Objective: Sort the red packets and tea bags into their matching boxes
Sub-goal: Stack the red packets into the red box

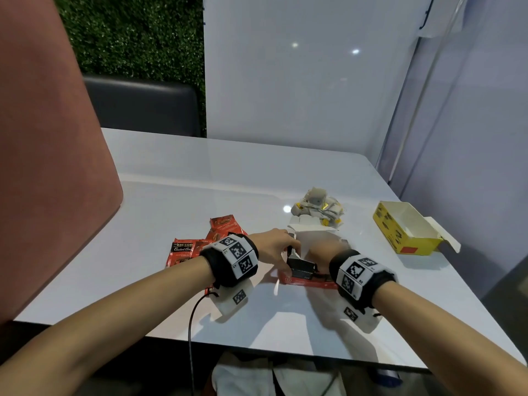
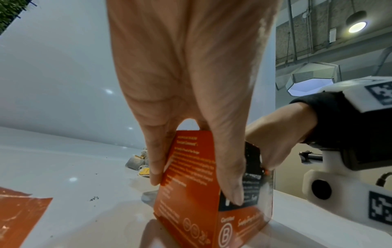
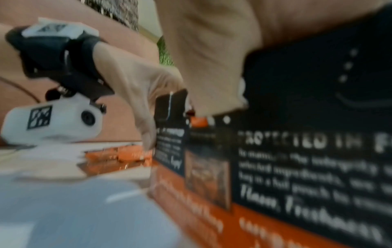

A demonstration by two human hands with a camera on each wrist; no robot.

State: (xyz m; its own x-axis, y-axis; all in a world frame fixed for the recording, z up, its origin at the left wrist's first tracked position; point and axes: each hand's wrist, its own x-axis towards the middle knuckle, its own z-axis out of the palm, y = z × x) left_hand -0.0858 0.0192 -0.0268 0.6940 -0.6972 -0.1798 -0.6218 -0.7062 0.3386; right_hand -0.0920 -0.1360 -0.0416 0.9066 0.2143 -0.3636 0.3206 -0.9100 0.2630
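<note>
The red and black box (image 1: 303, 271) stands near the table's front centre, its white flaps open toward the far side. My left hand (image 1: 285, 247) grips its left end; in the left wrist view thumb and fingers (image 2: 231, 188) pinch the box (image 2: 191, 201) from both sides. My right hand (image 1: 321, 254) holds the box's right top edge, blurred. Red packets (image 1: 185, 250) lie scattered left of the box. A pile of tea bags (image 1: 317, 208) sits behind the box. The open yellow box (image 1: 400, 232) lies at the right.
A white table (image 1: 200, 181) with a white wall panel behind and a glass partition on the right. A dark chair back (image 1: 143, 107) stands at the far left edge. A cable hangs from my left wrist over the front edge.
</note>
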